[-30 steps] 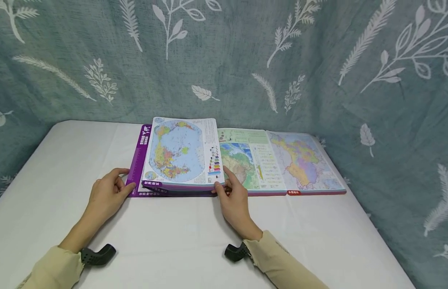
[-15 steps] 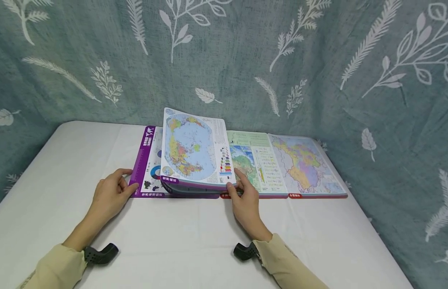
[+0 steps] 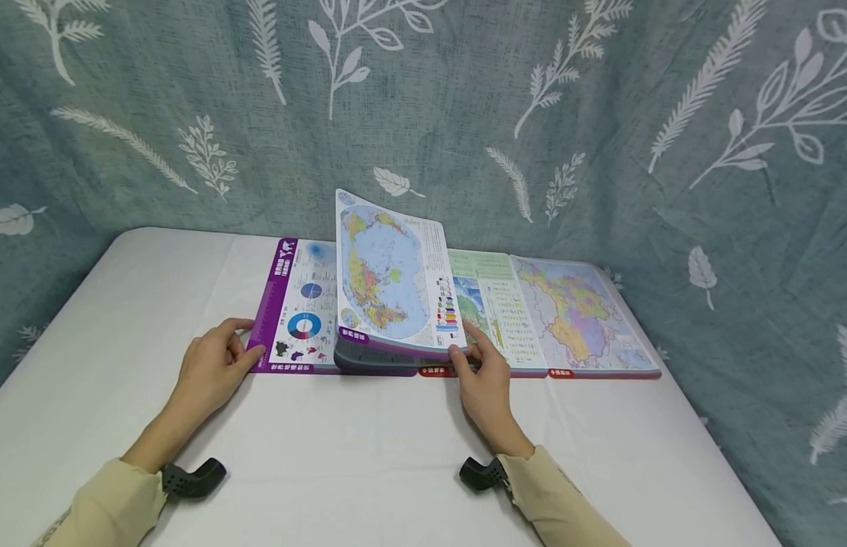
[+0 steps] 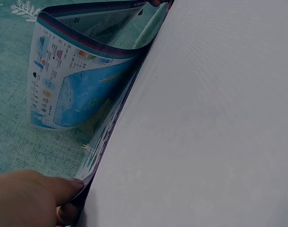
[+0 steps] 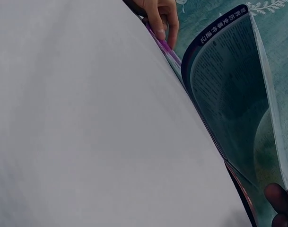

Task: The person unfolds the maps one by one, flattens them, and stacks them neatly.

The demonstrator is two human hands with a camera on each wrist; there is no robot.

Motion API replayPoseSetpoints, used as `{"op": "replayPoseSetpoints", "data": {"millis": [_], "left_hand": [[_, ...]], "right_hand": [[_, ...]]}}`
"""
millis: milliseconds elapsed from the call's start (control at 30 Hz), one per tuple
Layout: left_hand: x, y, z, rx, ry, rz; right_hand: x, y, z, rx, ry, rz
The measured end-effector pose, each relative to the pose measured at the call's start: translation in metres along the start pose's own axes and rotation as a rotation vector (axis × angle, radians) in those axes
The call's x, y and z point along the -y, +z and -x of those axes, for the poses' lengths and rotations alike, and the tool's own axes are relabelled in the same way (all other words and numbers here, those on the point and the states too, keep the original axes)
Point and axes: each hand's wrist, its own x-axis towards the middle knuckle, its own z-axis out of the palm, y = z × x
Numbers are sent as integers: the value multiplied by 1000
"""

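A fold-out set of printed maps lies across the table. Its lifted panel, a world map (image 3: 382, 266), is raised and tilted over the middle, its underside curving in the left wrist view. My right hand (image 3: 485, 380) pinches that panel's lower right corner between thumb and fingers. My left hand (image 3: 214, 368) pinches the lower left corner of the purple-edged panel (image 3: 303, 327), which lies flat and shows charts. In the left wrist view, the left thumb (image 4: 68, 187) presses on the panel's edge. Dark text pages (image 5: 229, 75) show on the lifted panel's other side in the right wrist view.
A green-topped map panel (image 3: 501, 304) and a coloured map panel (image 3: 576, 311) lie flat on the right. White cloth (image 3: 368, 456) covers the table. A green curtain with white leaf prints (image 3: 450, 99) hangs behind it. Each wrist carries a black device (image 3: 194, 479).
My right hand has moved right with the world map panel, whose far edge has risen and tilted. More of the purple-edged chart panel is uncovered. My left hand stays at its corner.
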Motion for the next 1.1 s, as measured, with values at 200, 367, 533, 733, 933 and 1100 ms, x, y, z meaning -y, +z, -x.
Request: {"op": "replayPoseSetpoints", "data": {"millis": [200,367,533,733,933,1100], "left_hand": [[0,0,1,-2,9,1],[1,1,1,-1,14,3],[1,0,0,4,16,6],[0,-1,0,11,10,0],[2,-1,0,14,1,-7],[2,0,0,18,-7,-6]], "right_hand": [[-5,-6,-2,-8,-18,10],[-7,-11,-3,-10,-2,4],[-13,-17,-5,-31,15,-6],[-20,-26,-7,-60,16,10],[-25,-33,-8,-91,2,28],[-29,-40,-9,-115,11,28]]}}
